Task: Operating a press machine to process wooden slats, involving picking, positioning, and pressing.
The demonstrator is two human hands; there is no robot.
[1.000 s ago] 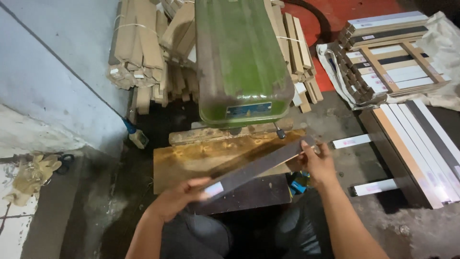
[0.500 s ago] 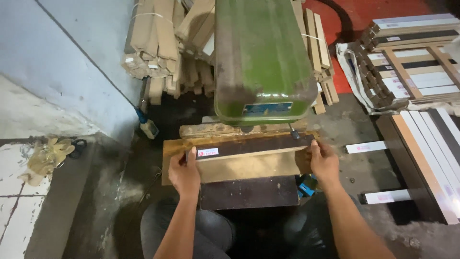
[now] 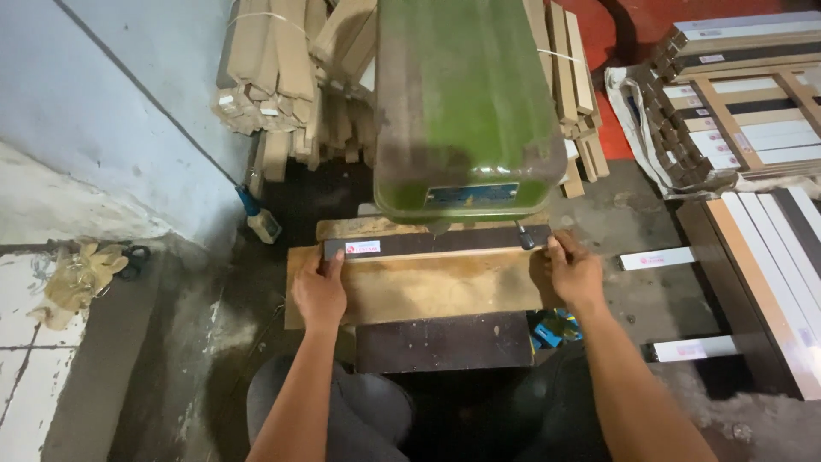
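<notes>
So the dark strip (image 3: 432,244) has been swung flat and is now pinned w/ closed fingers by left hand (image 3: 320,295) & right hand (image 3: 575,275), at 12 o'clock on the wooden bench (image 3: 428,287), under the green machine (image 3: 466,103).

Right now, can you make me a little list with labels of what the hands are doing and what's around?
Left hand: pressing the dark strip's left end
Right hand: holding the strip's right end
Strip: flat on the wooden table, under the green machine
Behind: bundled wood strips
Right: stacked mouldings
</notes>
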